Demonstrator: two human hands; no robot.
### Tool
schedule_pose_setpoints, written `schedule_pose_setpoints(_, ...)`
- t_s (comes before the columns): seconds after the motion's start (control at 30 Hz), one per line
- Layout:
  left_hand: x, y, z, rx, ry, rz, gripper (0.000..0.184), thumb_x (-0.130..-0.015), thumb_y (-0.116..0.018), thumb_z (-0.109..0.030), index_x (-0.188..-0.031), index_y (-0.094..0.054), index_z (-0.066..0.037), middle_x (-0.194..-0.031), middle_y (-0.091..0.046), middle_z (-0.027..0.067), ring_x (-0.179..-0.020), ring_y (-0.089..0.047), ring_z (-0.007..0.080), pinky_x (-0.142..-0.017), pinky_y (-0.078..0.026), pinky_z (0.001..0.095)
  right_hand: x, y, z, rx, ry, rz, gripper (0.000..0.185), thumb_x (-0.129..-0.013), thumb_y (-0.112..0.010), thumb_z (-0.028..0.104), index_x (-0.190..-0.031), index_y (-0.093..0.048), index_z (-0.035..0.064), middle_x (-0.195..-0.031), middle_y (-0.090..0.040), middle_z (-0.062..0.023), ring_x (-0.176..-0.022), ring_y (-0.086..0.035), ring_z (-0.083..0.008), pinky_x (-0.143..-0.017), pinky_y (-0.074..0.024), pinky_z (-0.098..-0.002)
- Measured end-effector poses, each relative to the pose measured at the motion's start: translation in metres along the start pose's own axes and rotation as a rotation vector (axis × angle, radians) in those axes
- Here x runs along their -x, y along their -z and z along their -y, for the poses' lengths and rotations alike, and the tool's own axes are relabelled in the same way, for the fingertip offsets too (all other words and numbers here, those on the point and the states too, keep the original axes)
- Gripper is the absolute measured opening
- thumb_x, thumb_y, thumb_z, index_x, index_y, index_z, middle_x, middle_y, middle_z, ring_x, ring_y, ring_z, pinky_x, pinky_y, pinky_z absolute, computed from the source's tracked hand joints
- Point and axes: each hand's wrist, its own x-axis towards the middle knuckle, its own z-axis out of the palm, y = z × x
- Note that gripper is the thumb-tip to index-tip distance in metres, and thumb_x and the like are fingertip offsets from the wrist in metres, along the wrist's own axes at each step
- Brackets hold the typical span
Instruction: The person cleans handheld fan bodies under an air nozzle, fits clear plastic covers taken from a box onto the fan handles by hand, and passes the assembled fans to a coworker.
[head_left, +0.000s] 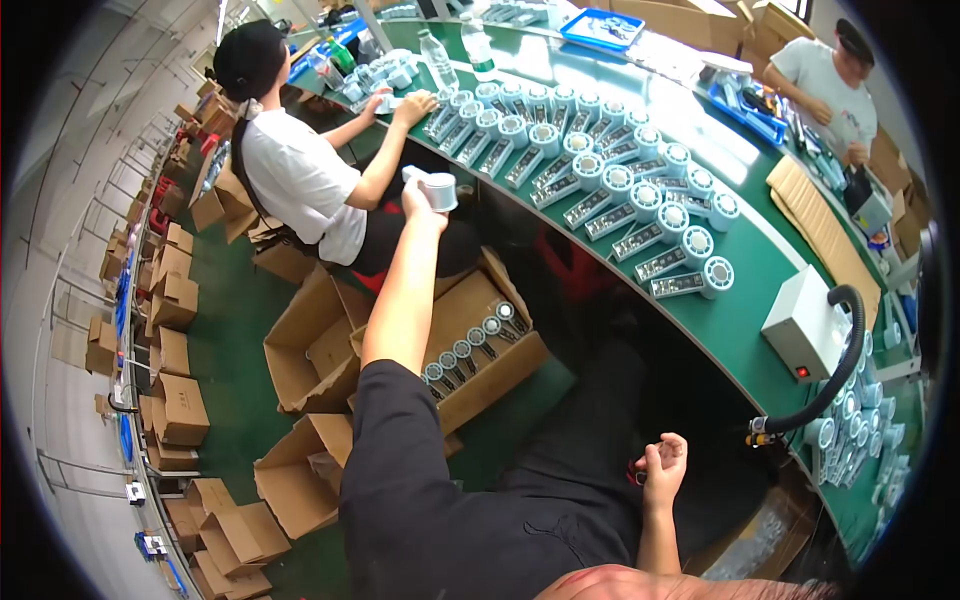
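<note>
My left hand (426,200) is stretched out to the left, closed round a light-blue housing with a round head (439,190), held in the air between the bench and a carton. Below it, an open cardboard box (495,385) has a row of similar round-headed housings (462,349) along one side. My right hand (663,472) is curled near my lap; a small dark and red thing shows beside its fingers, too little visible to name. On the green bench (745,345) lie rows of light-blue housings (646,195), their handles showing circuit parts.
A co-worker (300,180) sits at the left, hands on the bench; another person (835,90) stands across it. A white box with a black hose (805,325) sits at the right, by piled housings (850,430). Open cartons (310,470) line the floor. Bottles (437,60) stand behind.
</note>
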Motion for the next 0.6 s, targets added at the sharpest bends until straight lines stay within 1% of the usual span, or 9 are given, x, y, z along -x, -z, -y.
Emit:
schedule_pose_setpoints(0.07, -0.006, 0.004, -0.027, -0.052, -0.017, -0.101, 0.039, -0.094, -0.061, -0.041, -0.123, -0.061, -0.014, -0.116, -0.068, 0.0084, -0.086, -0.069, 0.0263, -0.073, -0.055, 0.0367, -0.002, 0.002, -0.003, 0.003, 0.018, -0.011, 0.031, -0.093, -0.064, 0.0, -0.121, -0.051, 0.0063, -0.088, -0.055, -0.0056, -0.062, -0.056, -0.0114, -0.06, -0.0478, -0.0207)
schedule_pose_setpoints(0.1, -0.013, 0.01, -0.035, -0.051, -0.022, -0.1, 0.039, -0.094, -0.061, -0.041, -0.123, -0.061, -0.014, -0.116, -0.068, 0.0084, -0.086, -0.069, 0.0263, -0.073, -0.055, 0.0367, -0.003, 0.003, -0.004, 0.012, 0.032, -0.029, 0.03, -0.094, -0.064, 0.001, -0.12, -0.052, 0.006, -0.09, -0.055, -0.0056, -0.061, -0.056, -0.0112, -0.06, -0.0474, -0.0203)
schedule_pose_setpoints(0.17, -0.02, 0.019, -0.049, -0.039, -0.116, -0.116, 0.045, -0.093, -0.063, -0.038, -0.127, -0.06, -0.009, -0.123, -0.066, 0.0106, -0.099, -0.067, 0.0253, -0.078, -0.053, 0.0346, -0.003, 0.006, -0.006, 0.036, 0.056, -0.067, 0.026, -0.095, -0.063, 0.003, -0.119, -0.053, 0.0055, -0.093, -0.054, -0.0057, -0.059, -0.056, -0.0107, -0.059, -0.0468, -0.0196)
schedule_pose_setpoints(0.37, -0.023, 0.037, -0.092, 0.056, -0.301, -0.284, 0.044, -0.089, -0.068, -0.032, -0.126, -0.06, -0.01, -0.118, -0.068, 0.0112, -0.093, -0.07, 0.0276, -0.071, -0.056, 0.0374, -0.007, 0.012, -0.013, 0.042, 0.032, -0.094, 0.025, -0.096, -0.064, 0.004, -0.118, -0.053, 0.0047, -0.095, -0.054, -0.0059, -0.057, -0.056, -0.0104, -0.057, -0.0463, -0.02)
schedule_pose_setpoints(0.53, -0.014, 0.043, -0.111, 0.14, -0.293, -0.336, 0.045, -0.085, -0.072, -0.027, -0.125, -0.06, -0.011, -0.114, -0.07, 0.0117, -0.088, -0.072, 0.0295, -0.065, -0.058, 0.0397, -0.005, 0.01, -0.007, 0.043, -0.07, -0.045, 0.021, -0.096, -0.063, 0.002, -0.115, -0.054, 0.004, -0.093, -0.055, -0.0066, -0.061, -0.057, -0.0118, -0.061, -0.0487, -0.022)
schedule_pose_setpoints(0.6, 0.02, 0.029, -0.104, 0.152, -0.295, -0.342, 0.045, -0.084, -0.072, -0.026, -0.125, -0.06, -0.011, -0.113, -0.07, 0.0118, -0.087, -0.073, 0.0299, -0.064, -0.059, 0.0402, -0.006, 0.012, -0.011, 0.043, -0.083, -0.05, 0.021, -0.096, -0.063, 0.003, -0.115, -0.054, 0.0037, -0.092, -0.055, -0.0065, -0.061, -0.056, -0.0117, -0.061, -0.0486, -0.0219)
